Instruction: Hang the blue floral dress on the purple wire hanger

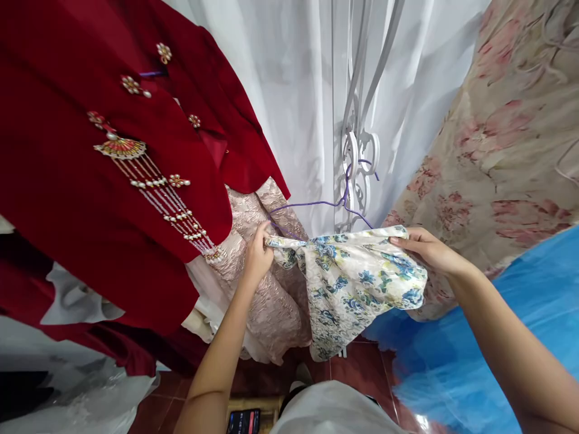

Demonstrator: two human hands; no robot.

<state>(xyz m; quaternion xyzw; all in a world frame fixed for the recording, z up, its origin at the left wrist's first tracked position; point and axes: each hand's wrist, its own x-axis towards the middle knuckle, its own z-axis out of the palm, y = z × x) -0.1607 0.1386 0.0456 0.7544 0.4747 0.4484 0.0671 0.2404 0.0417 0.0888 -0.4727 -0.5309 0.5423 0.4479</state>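
Two hands hold up the flowered cloth [357,283] in the middle of the scene, just by a purple hanger [312,204]. On the left is a red coat [126,259], with shiny pink cloth [280,307] to its right. The left hand [259,256] is close to the pink cloth, so it is good to take care not to catch it. Its fingers pinch the left top corner, near the left end of the hanger. A light but sure pinch should work best, as the cloth looks thin and may slip. The left arm reaches from the near side to the far side and leans right. Between the hands, the cloth is bunched on the left and wider on the right, so a soft pull to both sides should smooth it. The hanger's hook is at a white curly stand [353,158] on the far side, so a hard tug might shake it. I cannot tell if the cloth is on the hanger. On the right, the right hand [425,248] grips the other top corner, thumb in front. The right arm comes from the near right and points far and left.
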